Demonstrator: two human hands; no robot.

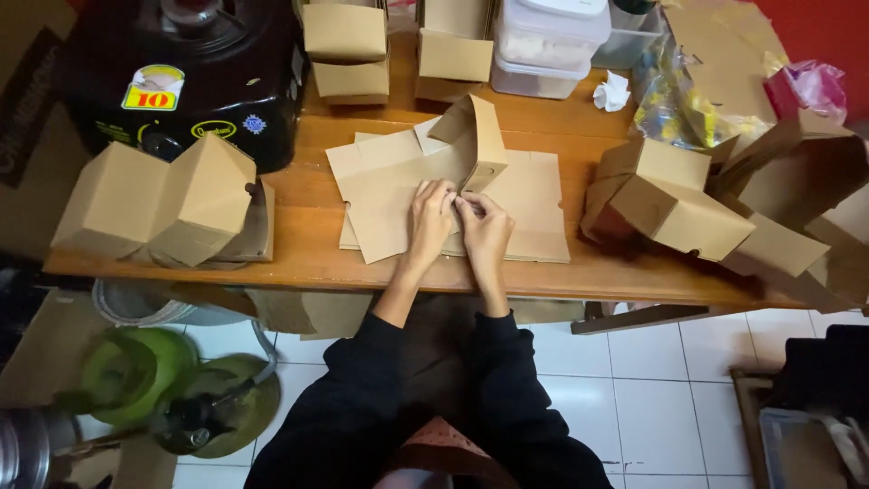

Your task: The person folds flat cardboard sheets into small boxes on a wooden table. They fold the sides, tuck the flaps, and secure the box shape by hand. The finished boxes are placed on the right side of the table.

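Black appliance [186,77], plastic tubs [549,45], crumpled tissue [613,91].

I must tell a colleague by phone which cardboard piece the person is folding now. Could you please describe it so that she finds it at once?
Look at the wooden table, at its middle near the front edge. There the left hand and right hand pinch a brown half-folded box blank. Unlike the finished boxes at both sides, it lies mostly flat with one flap standing up.

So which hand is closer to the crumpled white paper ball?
The right hand. The crumpled white paper lies up and to the right of it on the table. The left hand sits farther away, on the flat cardboard box.
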